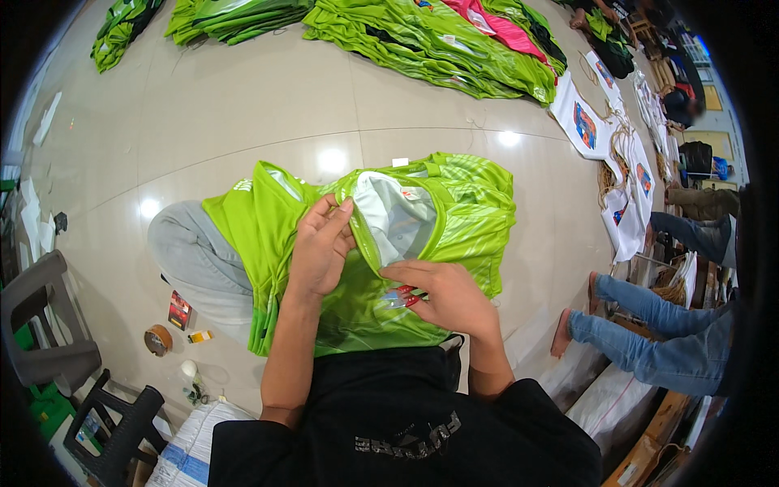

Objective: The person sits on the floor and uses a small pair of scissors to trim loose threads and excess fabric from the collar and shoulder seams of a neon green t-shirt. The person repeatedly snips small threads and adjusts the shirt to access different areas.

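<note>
First, left hand (320,252): fingers pinched narrow on the left side of the collar (443,221) of a bright green jersey (483,199). Right hand (450,299): fingers reach the collar's near edge while the hand holds a small red-and-clear tool (413,300), exact kind hard to tell. Bright green jersey: spread across the lap, neck opening up, pale inside showing. Left of the jersey, partly beneath it: bent grey trouser leg (195,264). Farther left of it, on floor tiles (243,114): red pack (179,311), round brown dish (157,340), yellow lighter (200,336). Beyond the jersey: stacked green garments (389,61), one pink piece (519,36) among them. Well right of it: white printed pieces (584,122) with brown cords; another person's jeans-clad legs (625,345).
</note>
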Motion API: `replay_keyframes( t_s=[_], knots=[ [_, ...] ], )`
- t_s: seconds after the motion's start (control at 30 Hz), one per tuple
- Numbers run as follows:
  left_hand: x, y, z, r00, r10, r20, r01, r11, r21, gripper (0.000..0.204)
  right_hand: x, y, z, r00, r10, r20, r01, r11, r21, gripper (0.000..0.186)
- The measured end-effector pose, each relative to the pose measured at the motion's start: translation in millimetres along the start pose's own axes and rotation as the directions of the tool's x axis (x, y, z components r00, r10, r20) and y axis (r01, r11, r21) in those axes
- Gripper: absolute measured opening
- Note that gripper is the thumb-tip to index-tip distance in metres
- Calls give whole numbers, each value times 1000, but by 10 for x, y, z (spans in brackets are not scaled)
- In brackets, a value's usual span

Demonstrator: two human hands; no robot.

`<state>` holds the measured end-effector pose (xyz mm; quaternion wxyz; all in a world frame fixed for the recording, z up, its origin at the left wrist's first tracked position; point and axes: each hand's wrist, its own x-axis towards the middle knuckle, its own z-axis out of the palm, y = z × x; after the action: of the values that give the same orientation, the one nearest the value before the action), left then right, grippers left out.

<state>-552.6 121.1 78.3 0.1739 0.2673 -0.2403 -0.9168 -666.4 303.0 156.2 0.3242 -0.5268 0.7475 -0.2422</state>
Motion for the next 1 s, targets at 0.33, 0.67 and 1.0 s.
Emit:
replay_keyframes(
  t_s=[0.33,0.67,1.0],
  knots=[
    [-25,0,-27,1000,0,4,0,1000,-1,18,-8,112,-11,997,75,-29,-72,994,85,40],
    [-53,44,22,1000,-24,4,23,996,86,13,63,302,-72,806,325,-495,-241,943,227,32],
    [-68,24,79,975,222,-28,-187,878,440,14,87,629,-282,812,336,-478,-318,940,121,34]
  ],
)
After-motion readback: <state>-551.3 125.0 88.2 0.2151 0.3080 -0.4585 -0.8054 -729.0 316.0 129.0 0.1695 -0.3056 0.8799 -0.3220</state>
